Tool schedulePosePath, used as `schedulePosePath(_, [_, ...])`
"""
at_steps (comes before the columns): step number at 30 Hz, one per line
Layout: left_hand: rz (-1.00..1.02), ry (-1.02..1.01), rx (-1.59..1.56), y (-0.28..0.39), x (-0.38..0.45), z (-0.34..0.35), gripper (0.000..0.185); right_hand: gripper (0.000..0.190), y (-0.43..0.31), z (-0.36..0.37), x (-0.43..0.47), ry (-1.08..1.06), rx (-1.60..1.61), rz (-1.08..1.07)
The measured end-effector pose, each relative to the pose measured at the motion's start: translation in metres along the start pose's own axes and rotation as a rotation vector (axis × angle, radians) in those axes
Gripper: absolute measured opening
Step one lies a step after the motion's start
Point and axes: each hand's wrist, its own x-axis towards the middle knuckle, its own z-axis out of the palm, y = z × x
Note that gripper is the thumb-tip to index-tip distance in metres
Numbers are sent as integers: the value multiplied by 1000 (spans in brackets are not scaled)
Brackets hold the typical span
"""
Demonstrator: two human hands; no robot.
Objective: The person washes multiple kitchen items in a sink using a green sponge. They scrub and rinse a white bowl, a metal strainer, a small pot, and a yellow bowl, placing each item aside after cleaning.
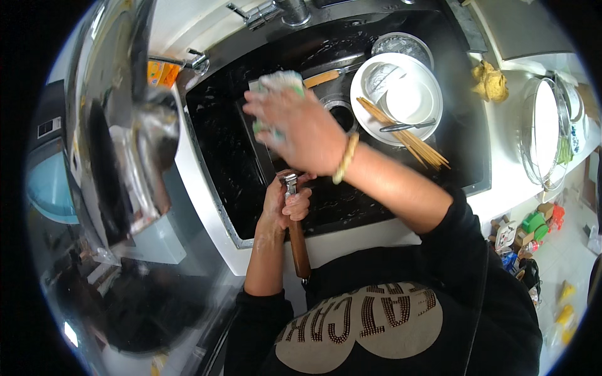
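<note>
My left hand [288, 199] grips a utensil near the metal neck of its wooden handle [298, 249], at the front of the black sink [367, 207]. The handle's end points towards my body. Above it my right hand [305, 134], blurred by motion, presses a white and green cloth or sponge [282, 82] under its fingers. The utensil's far part is hidden beneath this hand. To the right, a large white bowl [360, 120] holds a smaller white bowl [407, 103]. Wooden chopsticks [414, 141] and a dark-handled utensil [407, 126] lie across its rim.
A wooden-handled utensil [322, 79] lies near the drain [342, 117]. Behind the large bowl is a round, wet dish or lid [414, 44]. A chrome faucet [296, 11] stands at the back. A yellow cloth [490, 82] and a wire basket [526, 141] occupy the right counter.
</note>
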Motion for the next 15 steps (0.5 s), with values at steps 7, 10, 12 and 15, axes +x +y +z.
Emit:
schedulePosePath(7, [-169, -84, 31, -3, -5, 1, 44, 37, 107, -43, 82, -630, 677, 750])
schedulePosePath(10, [-197, -148, 140, -10, -11, -5, 45, 35, 141, -30, 42, -436, 1109, 990])
schedulePosePath(12, [-226, -171, 152, -15, -15, -5, 60, 35, 139, 3, -1, -212, 1786, 1080])
schedulePosePath(15, [-178, -223, 166, -17, -19, -11, 65, 47, 109, 56, -56, -199, 2211, 1137])
